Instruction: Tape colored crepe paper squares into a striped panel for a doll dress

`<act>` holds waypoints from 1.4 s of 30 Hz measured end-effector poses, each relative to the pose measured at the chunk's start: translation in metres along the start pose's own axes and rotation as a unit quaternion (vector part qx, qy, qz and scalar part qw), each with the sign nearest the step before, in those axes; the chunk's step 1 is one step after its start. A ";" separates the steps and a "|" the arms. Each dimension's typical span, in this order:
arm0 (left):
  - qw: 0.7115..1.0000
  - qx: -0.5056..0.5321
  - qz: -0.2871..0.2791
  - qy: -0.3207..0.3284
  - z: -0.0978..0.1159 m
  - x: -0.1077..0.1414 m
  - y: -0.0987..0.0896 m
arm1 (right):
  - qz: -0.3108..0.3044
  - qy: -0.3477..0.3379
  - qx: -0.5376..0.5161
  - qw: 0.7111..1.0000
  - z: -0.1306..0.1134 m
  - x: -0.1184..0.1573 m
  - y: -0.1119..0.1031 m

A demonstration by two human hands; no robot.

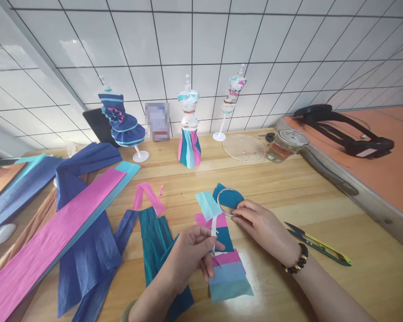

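Note:
My right hand (260, 223) pinches the lower right rim of a thin roll of tape (219, 206), whose ring stands over a teal crepe paper piece (235, 197). A narrow white tape strip (214, 227) hangs between the roll and my left hand (196, 252). My left fingers are closed on that strip. Near the roll lies a light blue paper piece (208, 205), and pink and teal pieces (225, 238) lie below it. Closer to me is a stack of pink, blue and grey-teal pieces (230, 284), partly behind my left fingertips.
Thread snips (319, 243) lie right of my right wrist. Long pink (63, 223) and blue crepe strips (87, 250) cover the left side, with folded teal paper (154, 237) beside them. Three small dress forms (189, 109) stand at the back, near a lidded glass jar (285, 147).

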State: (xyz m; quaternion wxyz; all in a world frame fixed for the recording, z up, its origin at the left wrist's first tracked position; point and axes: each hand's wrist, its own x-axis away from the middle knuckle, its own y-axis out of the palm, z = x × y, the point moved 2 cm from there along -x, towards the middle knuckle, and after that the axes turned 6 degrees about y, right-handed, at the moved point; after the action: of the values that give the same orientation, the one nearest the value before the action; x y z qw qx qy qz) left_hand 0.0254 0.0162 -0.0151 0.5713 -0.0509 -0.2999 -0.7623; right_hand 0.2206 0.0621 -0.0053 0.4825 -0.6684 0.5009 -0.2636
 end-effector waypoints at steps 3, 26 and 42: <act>1.000 0.010 0.004 0.006 0.001 0.000 0.000 | 0.008 -0.014 0.017 1.000 0.003 0.000 0.000; 0.997 0.066 -0.012 0.040 0.017 0.006 -0.016 | 0.207 -0.032 -0.054 0.976 -0.009 0.005 -0.019; 0.971 -0.171 0.079 0.148 0.041 0.016 -0.034 | 0.257 -0.019 -0.135 0.957 -0.011 0.011 -0.016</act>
State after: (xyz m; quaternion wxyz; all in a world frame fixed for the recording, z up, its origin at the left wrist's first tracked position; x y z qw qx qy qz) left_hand -0.0217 0.0301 0.0113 0.6509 -0.0577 -0.0720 -0.7536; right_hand 0.2222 0.0484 0.0120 0.4490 -0.5811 0.6771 -0.0478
